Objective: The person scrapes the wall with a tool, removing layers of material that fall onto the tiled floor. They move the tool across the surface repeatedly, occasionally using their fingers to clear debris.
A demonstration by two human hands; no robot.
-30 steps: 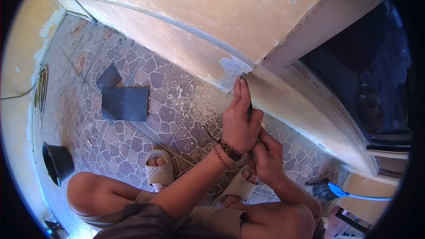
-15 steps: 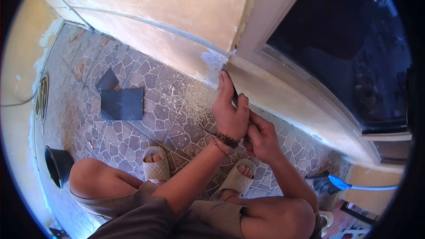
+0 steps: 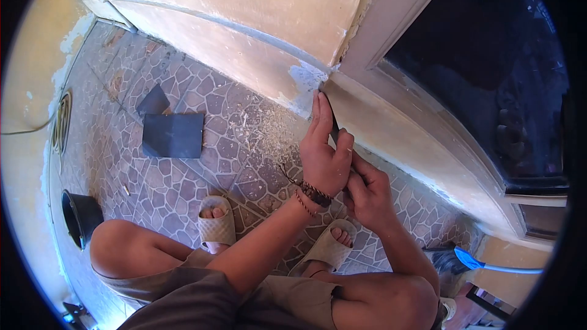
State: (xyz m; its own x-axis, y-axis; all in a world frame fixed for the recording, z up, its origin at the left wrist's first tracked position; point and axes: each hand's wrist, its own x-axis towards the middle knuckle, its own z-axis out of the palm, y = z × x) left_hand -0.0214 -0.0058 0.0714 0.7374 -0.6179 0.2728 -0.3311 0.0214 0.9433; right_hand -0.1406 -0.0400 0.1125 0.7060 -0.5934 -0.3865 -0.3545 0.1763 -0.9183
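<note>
A long, thin dark scraper (image 3: 334, 123) slants up to the low wall corner, its tip at a pale bare patch (image 3: 306, 77) where paint is gone. My right hand (image 3: 370, 198) is closed round its lower end, hiding the handle. Along the blade lies my left hand (image 3: 325, 160), with straight fingers pressed on it near the tip and the thumb on the other side. A dark braided bracelet (image 3: 317, 195) circles the left wrist. Under the patch, light flakes (image 3: 269, 128) are strewn over the stone-patterned floor.
Two dark sheets, one large (image 3: 173, 135) and one small (image 3: 153, 100), lie on the floor. At left are a black bucket (image 3: 85, 215) and a coiled hose (image 3: 63, 121). A blue-handled broom (image 3: 468, 259) rests at right, below a framed glass pane (image 3: 477, 79).
The view has shifted slightly, so the wall corner appears farther right. Both hands keep their hold on the scraper, whose tip stays at the patch.
</note>
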